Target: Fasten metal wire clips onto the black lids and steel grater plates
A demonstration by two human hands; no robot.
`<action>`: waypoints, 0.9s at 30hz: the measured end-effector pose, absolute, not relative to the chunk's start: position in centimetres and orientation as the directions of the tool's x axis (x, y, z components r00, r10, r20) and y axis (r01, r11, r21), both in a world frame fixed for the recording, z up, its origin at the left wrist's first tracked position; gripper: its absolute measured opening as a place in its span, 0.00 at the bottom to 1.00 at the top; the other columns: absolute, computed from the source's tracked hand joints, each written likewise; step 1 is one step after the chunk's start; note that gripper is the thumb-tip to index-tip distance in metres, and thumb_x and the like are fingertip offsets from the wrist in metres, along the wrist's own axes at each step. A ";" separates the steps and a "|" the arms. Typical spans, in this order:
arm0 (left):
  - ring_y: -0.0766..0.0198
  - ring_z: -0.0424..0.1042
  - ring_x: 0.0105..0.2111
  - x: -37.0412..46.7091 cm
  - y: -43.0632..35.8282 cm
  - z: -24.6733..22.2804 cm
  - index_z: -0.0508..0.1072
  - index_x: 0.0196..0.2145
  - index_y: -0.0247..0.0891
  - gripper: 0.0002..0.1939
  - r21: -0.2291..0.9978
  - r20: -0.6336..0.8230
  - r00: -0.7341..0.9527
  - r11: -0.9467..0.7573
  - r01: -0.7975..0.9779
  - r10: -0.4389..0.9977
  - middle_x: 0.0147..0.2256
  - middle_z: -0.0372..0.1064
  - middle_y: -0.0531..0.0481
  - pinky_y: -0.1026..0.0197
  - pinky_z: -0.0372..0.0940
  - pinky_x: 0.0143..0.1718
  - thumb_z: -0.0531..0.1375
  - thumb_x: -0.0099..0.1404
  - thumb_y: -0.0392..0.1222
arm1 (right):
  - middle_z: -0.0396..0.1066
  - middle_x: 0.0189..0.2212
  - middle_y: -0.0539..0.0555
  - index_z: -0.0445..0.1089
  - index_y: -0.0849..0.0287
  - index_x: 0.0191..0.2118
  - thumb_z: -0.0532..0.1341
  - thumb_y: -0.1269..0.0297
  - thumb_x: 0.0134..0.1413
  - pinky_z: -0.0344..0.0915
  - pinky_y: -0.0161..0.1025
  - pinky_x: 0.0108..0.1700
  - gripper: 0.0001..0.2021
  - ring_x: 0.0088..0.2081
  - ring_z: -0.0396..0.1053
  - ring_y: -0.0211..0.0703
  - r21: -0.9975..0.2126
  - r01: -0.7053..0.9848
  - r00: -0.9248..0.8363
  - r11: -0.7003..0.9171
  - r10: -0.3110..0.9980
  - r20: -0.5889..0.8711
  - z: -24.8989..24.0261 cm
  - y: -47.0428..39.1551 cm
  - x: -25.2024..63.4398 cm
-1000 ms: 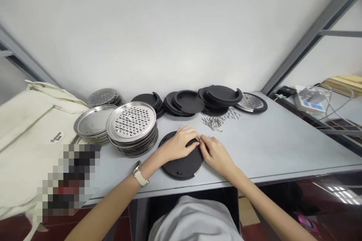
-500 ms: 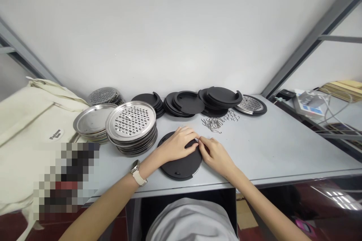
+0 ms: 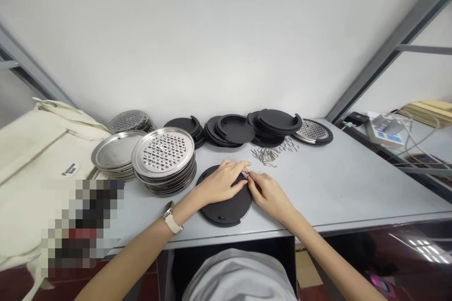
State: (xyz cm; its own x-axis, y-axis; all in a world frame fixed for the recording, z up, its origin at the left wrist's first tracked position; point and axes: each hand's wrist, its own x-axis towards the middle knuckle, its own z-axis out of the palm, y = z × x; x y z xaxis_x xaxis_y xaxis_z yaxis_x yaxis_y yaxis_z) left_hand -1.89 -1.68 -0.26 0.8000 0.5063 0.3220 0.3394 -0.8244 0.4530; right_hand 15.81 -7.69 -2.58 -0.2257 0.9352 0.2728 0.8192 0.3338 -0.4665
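A round black disc (image 3: 226, 209) with a metal edge showing at its lower right lies flat near the table's front edge. My left hand (image 3: 224, 181) rests on its top, the fingers spread toward the right rim. At that rim my right hand (image 3: 266, 193) pinches a small metallic piece (image 3: 245, 175), most of it hidden by the fingers. Beside the disc on the left stands a stack of perforated metal grater discs (image 3: 164, 153). Small metal hooks (image 3: 266, 154) and rings (image 3: 289, 144) lie behind my right hand.
Plain metal discs (image 3: 118, 150) and more graters (image 3: 130, 120) stand at the left, near a cream bag (image 3: 35, 160). Black discs (image 3: 235, 129) are piled along the wall. A black-rimmed grater (image 3: 313, 130) lies back right, near a shelf with a box (image 3: 386, 129).
My left index finger has lifted slightly off the rim, and the small metallic piece shows more between the hands. The disc and stacks have stayed in place.
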 end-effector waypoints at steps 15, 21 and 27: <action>0.54 0.65 0.50 -2.0 -1.7 -0.2 0.52 0.59 0.42 0.25 0.511 0.290 0.793 -0.787 0.345 0.536 0.48 0.68 0.47 0.51 0.59 0.53 0.54 0.67 0.36 | 0.68 0.25 0.52 0.60 0.56 0.30 0.46 0.68 0.65 0.57 0.38 0.34 0.12 0.28 0.65 0.45 -0.462 0.818 -0.239 0.341 0.934 0.266 -2.7 -7.6 15.8; 0.55 0.65 0.50 -1.9 -1.5 -0.4 0.54 0.59 0.41 0.24 0.503 0.294 0.797 -0.795 0.339 0.527 0.49 0.67 0.47 0.52 0.60 0.53 0.55 0.67 0.36 | 0.68 0.25 0.51 0.60 0.56 0.30 0.46 0.68 0.65 0.57 0.38 0.35 0.11 0.28 0.64 0.45 -0.470 0.814 -0.240 0.343 0.934 0.266 -2.8 -7.5 15.8; 0.54 0.65 0.52 -2.0 -1.6 -0.5 0.55 0.58 0.40 0.23 0.455 0.313 0.803 -0.822 0.343 0.508 0.52 0.65 0.44 0.51 0.60 0.54 0.54 0.67 0.37 | 0.68 0.24 0.51 0.59 0.56 0.30 0.46 0.68 0.64 0.57 0.38 0.35 0.12 0.27 0.64 0.45 -0.472 0.811 -0.239 0.346 0.932 0.272 -2.7 -7.5 15.8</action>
State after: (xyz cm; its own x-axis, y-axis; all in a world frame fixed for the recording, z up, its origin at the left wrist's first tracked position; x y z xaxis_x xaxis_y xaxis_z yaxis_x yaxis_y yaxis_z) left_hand -2.01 -1.57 -0.45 0.8027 0.5080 0.3125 0.3431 -0.8219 0.4547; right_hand 15.78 -7.47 -2.69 -0.2390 0.9320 0.2724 0.8112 0.3458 -0.4716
